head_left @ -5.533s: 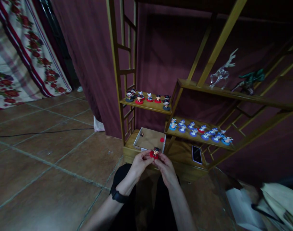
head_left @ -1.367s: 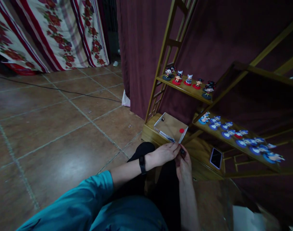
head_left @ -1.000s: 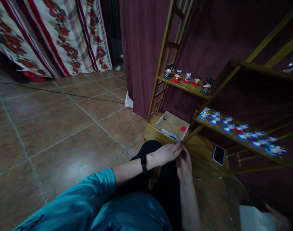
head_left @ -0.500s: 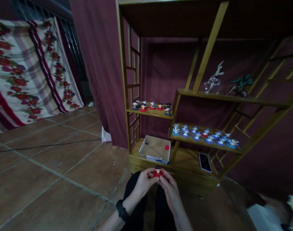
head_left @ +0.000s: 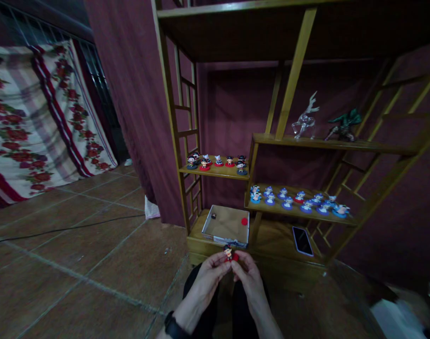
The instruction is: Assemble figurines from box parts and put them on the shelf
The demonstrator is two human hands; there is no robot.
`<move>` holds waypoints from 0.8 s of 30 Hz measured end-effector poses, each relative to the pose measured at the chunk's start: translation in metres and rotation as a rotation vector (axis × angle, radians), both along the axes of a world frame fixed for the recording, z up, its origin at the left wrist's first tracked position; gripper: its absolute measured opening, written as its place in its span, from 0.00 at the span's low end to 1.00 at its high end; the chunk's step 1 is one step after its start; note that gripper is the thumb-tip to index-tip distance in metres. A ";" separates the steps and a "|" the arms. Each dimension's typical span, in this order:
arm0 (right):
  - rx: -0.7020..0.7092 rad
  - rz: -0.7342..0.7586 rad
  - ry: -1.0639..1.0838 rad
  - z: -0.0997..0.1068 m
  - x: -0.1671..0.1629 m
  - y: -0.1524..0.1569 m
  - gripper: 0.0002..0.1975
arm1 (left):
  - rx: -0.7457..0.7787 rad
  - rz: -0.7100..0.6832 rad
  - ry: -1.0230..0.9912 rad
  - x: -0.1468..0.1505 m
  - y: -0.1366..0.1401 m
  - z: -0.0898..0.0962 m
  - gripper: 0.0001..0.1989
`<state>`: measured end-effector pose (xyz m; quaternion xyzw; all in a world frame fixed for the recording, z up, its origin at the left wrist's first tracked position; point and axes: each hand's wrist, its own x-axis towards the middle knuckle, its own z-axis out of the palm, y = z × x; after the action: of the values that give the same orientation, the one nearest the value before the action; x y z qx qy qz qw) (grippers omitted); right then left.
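Observation:
A small dark-haired figurine with a red base is held between my two hands, in front of the shelf. My left hand grips it from the left, fingers closed on it. My right hand pinches the red base from the right. The fingertips of both hands nearly meet below the figurine. Just beyond them, a shallow cardboard box sits on the bottom shelf. Inside it lie a red disc and a tiny dark piece, too small to name.
Figurines stand on the left shelf and on the lower right shelf. A clear deer statuette and a dark green figure occupy the upper right shelf. A phone lies bottom right. A cable crosses the tiled floor.
The figurine has turned from facing me to an angle toward the right, still between both hands. My view has shifted slightly.

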<state>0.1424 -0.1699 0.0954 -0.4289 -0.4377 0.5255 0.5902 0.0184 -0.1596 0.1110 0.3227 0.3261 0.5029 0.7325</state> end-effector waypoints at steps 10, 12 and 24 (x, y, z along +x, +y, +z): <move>-0.005 0.009 -0.038 -0.010 0.008 0.003 0.18 | 0.033 0.020 0.015 0.004 0.001 -0.009 0.17; -0.013 0.050 0.001 -0.012 0.010 0.001 0.18 | 0.086 0.051 0.083 0.004 0.000 -0.011 0.18; -0.104 0.121 0.317 -0.016 0.005 -0.016 0.19 | 0.304 0.182 0.412 0.001 -0.007 -0.034 0.27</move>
<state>0.1474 -0.1857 0.0789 -0.3433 -0.3363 0.6430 0.5963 0.0194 -0.1668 0.0771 0.4939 0.4167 0.5338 0.5454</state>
